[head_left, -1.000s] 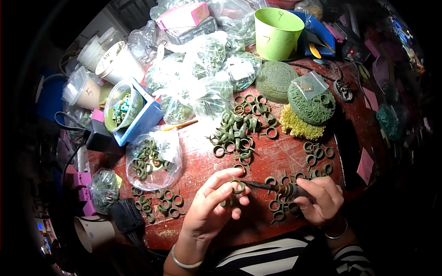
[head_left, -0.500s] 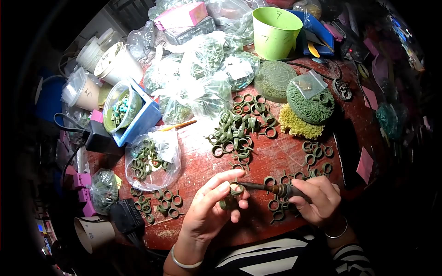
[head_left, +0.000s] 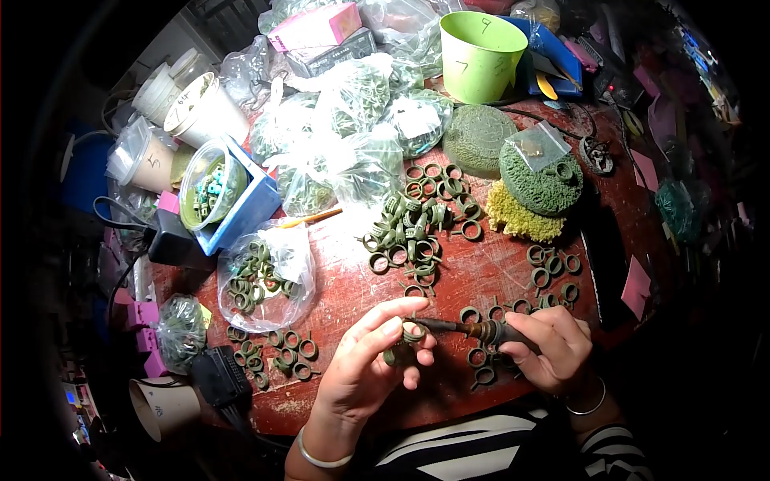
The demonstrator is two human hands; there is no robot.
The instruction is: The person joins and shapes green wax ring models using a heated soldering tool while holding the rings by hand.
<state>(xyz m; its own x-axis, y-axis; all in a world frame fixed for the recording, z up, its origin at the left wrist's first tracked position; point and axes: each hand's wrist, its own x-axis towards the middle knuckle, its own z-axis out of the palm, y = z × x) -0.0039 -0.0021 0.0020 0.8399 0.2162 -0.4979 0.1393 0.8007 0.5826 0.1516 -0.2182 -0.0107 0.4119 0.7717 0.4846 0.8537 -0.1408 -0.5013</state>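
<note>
My left hand (head_left: 365,353) is closed with a dark green wax ring (head_left: 414,335) pinched at its fingertips. A second green ring (head_left: 393,356) sits lower against the fingers. My right hand (head_left: 553,346) grips the dark handle of a soldering iron (head_left: 455,326), held almost level. Its tip points left and meets the upper edge of the pinched ring; whether it touches cannot be made out. Below and behind the iron lie several loose green rings (head_left: 484,375) on the red table (head_left: 341,260). A larger heap of such rings (head_left: 413,228) lies beyond my hands.
A clear bag of rings (head_left: 269,309) and more rings (head_left: 302,370) lie at left. Farther back are filled plastic bags (head_left: 353,160), a lime-green bucket (head_left: 481,68), a blue bin (head_left: 261,188) and white cups (head_left: 210,120). Round green pads (head_left: 541,188) stand at right.
The ring at my left fingertips has tilted slightly, and the iron's tip has shifted a little with it. My right hand has moved a touch left. The rest looks the same.
</note>
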